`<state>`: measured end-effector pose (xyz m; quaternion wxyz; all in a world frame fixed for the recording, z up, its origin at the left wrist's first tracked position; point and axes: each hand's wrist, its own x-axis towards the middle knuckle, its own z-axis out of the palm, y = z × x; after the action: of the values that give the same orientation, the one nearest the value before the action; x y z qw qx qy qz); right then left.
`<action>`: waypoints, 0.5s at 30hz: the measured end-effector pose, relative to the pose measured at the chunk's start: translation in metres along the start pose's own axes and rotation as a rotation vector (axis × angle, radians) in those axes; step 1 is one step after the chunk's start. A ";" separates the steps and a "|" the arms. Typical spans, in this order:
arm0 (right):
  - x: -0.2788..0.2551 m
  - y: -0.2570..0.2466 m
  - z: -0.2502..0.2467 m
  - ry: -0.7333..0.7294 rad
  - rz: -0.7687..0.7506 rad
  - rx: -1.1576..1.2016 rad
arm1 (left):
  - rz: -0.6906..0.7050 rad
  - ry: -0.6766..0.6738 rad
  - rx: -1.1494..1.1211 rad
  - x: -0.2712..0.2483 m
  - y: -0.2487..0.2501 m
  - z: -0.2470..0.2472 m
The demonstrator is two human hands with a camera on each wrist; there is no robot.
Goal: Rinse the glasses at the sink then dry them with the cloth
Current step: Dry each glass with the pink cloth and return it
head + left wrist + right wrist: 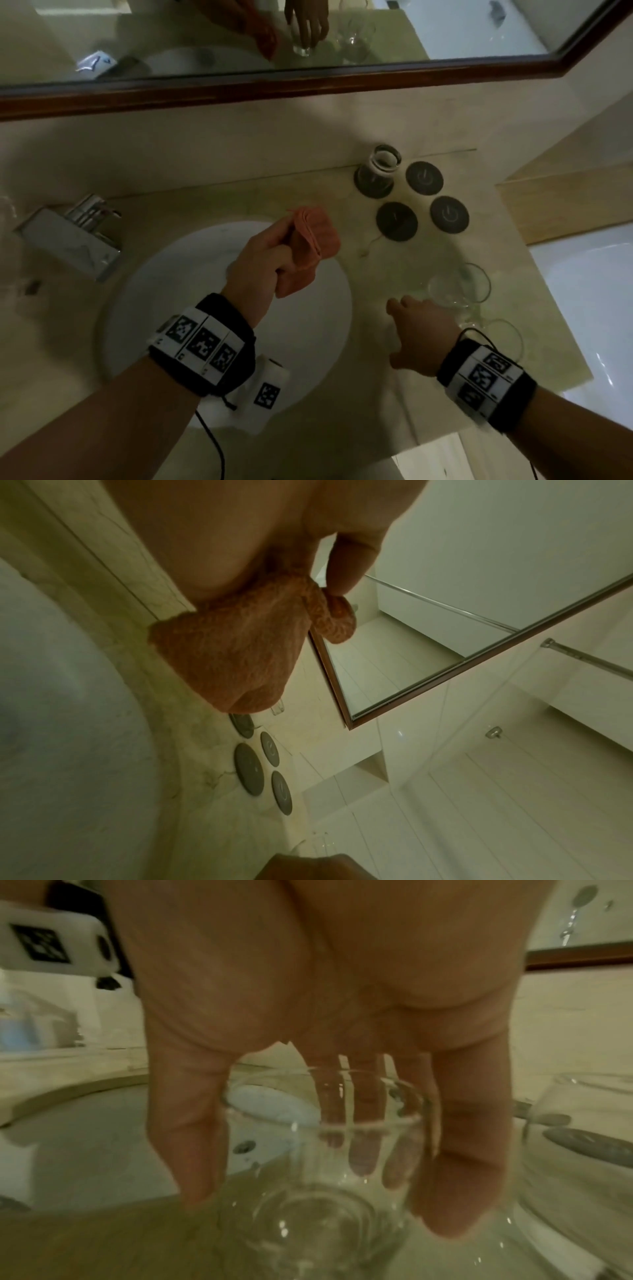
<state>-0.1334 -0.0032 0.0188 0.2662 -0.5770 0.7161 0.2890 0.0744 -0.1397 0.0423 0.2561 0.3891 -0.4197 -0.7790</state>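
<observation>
Over the white sink (164, 284), my left hand (263, 263) grips a folded orange cloth (317, 236); in the left wrist view the cloth (232, 653) bulges out of the fist. On the counter right of the sink, my right hand (419, 322) reaches down from above onto a clear glass (445, 294). In the right wrist view, my right hand (322, 1207) has the thumb on one side and the fingers on the other around the rim of the wet glass (308, 1191), which stands on the counter. Another glass (582, 1137) stands close beside it.
A further glass (505, 339) stands near the counter's front right edge. At the back, a glass (380, 166) sits on a dark coaster, with three bare coasters (424, 180) beside it. The faucet (78, 233) is left of the sink. A bathtub (589, 294) lies to the right.
</observation>
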 end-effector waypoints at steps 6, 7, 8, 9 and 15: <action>-0.020 -0.013 -0.021 0.292 -0.105 0.372 | 0.070 -0.006 -0.042 -0.022 -0.002 -0.015; -0.026 -0.019 -0.030 0.396 -0.179 0.486 | 0.076 -0.002 -0.053 -0.024 -0.003 -0.019; -0.030 -0.026 -0.039 0.503 -0.265 0.586 | 0.073 0.004 -0.058 -0.025 -0.003 -0.022; -0.032 -0.034 -0.047 0.599 -0.350 0.645 | 0.065 0.008 -0.063 -0.028 -0.003 -0.024; -0.025 -0.085 -0.085 0.905 -0.675 0.628 | 0.089 0.071 -0.143 -0.041 -0.004 -0.018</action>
<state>-0.0492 -0.0622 0.0858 0.1702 -0.7299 0.5872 -0.3058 0.1123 -0.1160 0.0488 0.3322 0.3782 -0.3704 -0.7806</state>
